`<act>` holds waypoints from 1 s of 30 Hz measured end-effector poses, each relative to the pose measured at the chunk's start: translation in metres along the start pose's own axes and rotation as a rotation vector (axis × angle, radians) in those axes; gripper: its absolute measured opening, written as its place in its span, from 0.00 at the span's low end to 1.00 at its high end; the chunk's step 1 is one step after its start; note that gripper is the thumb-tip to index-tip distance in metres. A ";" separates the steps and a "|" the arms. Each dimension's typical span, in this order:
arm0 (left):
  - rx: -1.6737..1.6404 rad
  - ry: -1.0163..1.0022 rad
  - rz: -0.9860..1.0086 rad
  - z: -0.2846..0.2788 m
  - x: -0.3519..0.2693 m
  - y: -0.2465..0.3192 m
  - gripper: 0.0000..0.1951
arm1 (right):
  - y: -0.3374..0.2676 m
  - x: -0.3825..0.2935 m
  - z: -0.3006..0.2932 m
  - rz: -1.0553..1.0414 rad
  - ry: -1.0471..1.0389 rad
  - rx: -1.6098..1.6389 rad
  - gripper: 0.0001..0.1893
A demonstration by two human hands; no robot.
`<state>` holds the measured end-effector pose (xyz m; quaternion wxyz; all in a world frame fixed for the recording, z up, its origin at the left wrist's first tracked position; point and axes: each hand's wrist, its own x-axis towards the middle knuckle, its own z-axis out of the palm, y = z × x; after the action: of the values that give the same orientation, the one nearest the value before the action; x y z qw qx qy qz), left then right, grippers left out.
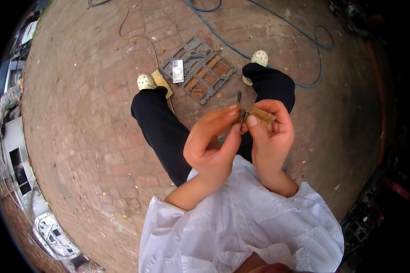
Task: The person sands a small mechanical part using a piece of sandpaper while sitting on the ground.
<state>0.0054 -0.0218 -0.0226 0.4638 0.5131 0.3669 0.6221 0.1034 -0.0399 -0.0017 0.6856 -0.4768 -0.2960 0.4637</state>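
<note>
In front of my lap, both hands meet at the fingertips. My left hand (208,143) pinches a small dark metal piece (243,117), mostly covered by fingers, so its kind is unclear. A folded scrap of tan sandpaper (263,115) is held in my right hand (272,141), its edge against the dark piece. Past my left fingertips, a screwdriver-like tool with a green handle (239,97) shows, its lower end hidden. Between my feet lies an open grey plastic tool case (210,89) with rows of rusty rod-like pieces (222,66). A phone (178,71) rests on the case.
A larger tan sheet (162,83) lies beside my left shoe (146,82). A blue hose (222,42) loops across the brick paving (99,136) near my right shoe (259,58). A thin yellow cable (136,36) runs at left. Vehicle panels (56,235) line the left edge.
</note>
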 end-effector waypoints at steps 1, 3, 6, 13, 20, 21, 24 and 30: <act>-0.013 0.021 0.000 -0.001 0.001 0.001 0.11 | 0.000 0.001 -0.003 0.063 -0.043 0.129 0.10; -0.023 0.040 0.024 -0.002 0.002 0.002 0.11 | 0.002 0.004 -0.012 0.189 -0.131 0.377 0.11; -0.003 0.015 0.104 -0.007 0.004 0.001 0.11 | 0.007 0.010 -0.020 0.194 -0.225 0.511 0.08; -0.066 0.093 0.062 -0.002 0.001 0.009 0.13 | 0.008 0.010 -0.022 0.000 -0.349 0.395 0.12; -0.082 0.057 0.071 -0.003 -0.002 0.012 0.13 | 0.006 0.010 -0.022 -0.147 -0.344 0.218 0.12; -0.080 0.048 0.079 -0.004 -0.002 0.011 0.13 | 0.006 0.009 -0.022 -0.153 -0.346 0.181 0.11; -0.221 0.095 -0.064 -0.001 0.003 0.012 0.13 | 0.002 0.008 -0.023 -0.166 -0.348 0.085 0.11; -0.619 0.007 -0.668 -0.013 0.012 0.004 0.11 | 0.003 0.005 -0.020 -0.074 -0.149 -0.024 0.09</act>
<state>-0.0091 -0.0114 -0.0176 0.7693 0.2017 0.3109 0.5205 0.1215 -0.0431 -0.0122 0.6727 -0.4379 -0.3690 0.4685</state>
